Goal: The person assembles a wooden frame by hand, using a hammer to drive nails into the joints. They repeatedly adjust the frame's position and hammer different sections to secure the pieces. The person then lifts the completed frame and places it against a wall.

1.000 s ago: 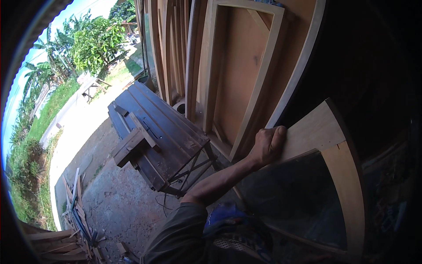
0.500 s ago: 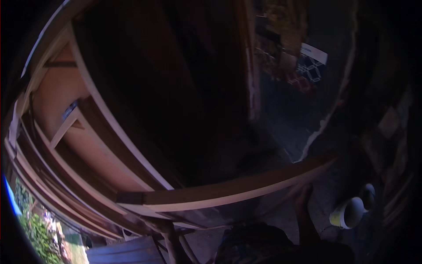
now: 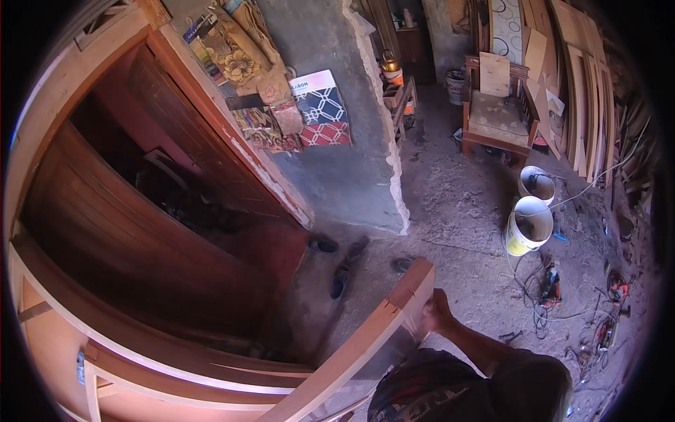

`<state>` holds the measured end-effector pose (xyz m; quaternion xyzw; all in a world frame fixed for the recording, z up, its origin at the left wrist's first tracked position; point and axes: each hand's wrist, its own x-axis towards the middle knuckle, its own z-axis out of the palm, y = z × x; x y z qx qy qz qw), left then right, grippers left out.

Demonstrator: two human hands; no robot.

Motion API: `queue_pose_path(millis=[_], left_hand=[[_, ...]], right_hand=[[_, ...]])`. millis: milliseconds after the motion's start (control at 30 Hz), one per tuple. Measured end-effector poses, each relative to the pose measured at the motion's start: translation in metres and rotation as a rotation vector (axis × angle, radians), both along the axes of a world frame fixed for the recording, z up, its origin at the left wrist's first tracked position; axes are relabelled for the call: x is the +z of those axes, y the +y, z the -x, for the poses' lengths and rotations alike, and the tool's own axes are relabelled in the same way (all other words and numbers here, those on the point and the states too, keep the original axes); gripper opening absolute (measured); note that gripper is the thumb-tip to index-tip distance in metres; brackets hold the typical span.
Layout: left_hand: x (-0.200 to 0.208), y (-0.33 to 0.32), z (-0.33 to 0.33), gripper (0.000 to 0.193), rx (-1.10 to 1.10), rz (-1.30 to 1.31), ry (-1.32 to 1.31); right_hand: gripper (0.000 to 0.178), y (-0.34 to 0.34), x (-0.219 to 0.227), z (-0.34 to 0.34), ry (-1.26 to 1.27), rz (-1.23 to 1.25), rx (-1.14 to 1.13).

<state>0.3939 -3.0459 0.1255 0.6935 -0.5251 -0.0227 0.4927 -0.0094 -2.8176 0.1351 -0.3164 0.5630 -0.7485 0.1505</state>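
Note:
My right hand [image 3: 437, 314] grips the side of a large wooden frame [image 3: 351, 355] near its end, with the fingers partly hidden behind the wood. The frame is a thick reddish-brown timber beam that slants from the lower edge up to the middle right. Below and left of it curve pale wooden rails with a peach-coloured panel [image 3: 46, 359] between them. My left hand is out of view.
A doorway with a brown wooden door [image 3: 140, 232] stands at the left. Fabric samples [image 3: 323, 112] hang on the grey wall [image 3: 358, 179]. Dark sandals [image 3: 340, 280] lie near the threshold. At the right are white buckets [image 3: 529, 226], a chair [image 3: 498, 112], cables, power tools [image 3: 550, 287] and leaning planks [image 3: 587, 105].
My view has swung right and brightened, so the floor and buckets show. The beam now slants up more steeply. My left hand, earlier at the beam's left part, has left the view.

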Motion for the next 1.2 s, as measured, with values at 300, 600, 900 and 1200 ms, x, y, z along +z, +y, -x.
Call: queue_pose_path(millis=[300, 600, 900, 1200], left_hand=[[-0.004, 0.024, -0.037, 0.066, 0.02, 0.178, -0.11], [0.03, 0.081, 0.028, 0.102, -0.136, 0.307, -0.178], [0.041, 0.097, 0.16, 0.085, -0.186, 0.435, -0.346], [0.025, 0.086, 0.337, 0.087, 0.279, 0.361, -1.285]], right_hand=[[0.078, 0.012, 0.038, 0.001, 0.078, 0.031, -0.08], [0.077, 0.029, 0.029, 0.065, 0.144, 0.034, -0.228], [0.07, 0.092, -0.027, 0.199, 0.312, -0.118, -0.452], [0.044, 0.181, -0.077, 0.374, 0.347, 0.059, -0.523]])
